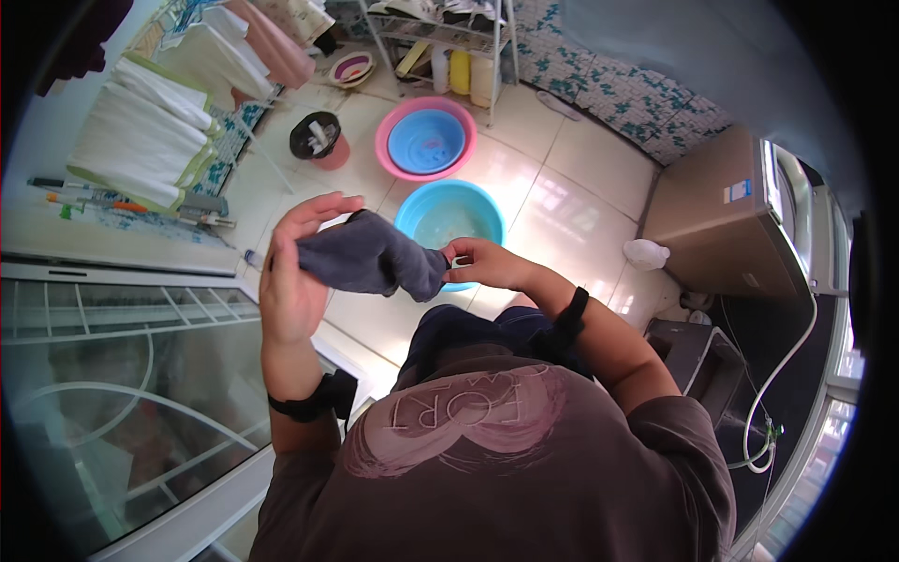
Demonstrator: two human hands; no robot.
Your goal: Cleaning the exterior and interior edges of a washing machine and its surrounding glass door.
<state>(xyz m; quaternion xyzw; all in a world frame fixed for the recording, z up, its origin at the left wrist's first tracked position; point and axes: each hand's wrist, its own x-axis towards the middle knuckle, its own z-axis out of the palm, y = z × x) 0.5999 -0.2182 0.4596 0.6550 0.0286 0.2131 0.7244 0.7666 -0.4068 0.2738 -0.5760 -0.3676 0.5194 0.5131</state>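
A dark grey cloth piece that looks like a sock [365, 254] is stretched between my two hands, bunched and folded toward its right end. My left hand [298, 274] has its left end against the palm and thumb, with the fingers extended above it. The thumb and fingers of my right hand [484, 263] pinch the other end, at a darker edge. Below and just beyond the cloth stands a light blue basin [455, 193] on the floor, with cloudy water in it. The cloth and my right hand cover part of its near rim.
A blue basin [426, 140] sits inside a pink basin [393, 112] farther off. Left of them stands a lined waste bin [330, 160]. A metal shoe rack [439, 31] is at the back. Towels [140, 133] hang at left; a washing machine [702, 211] stands right.
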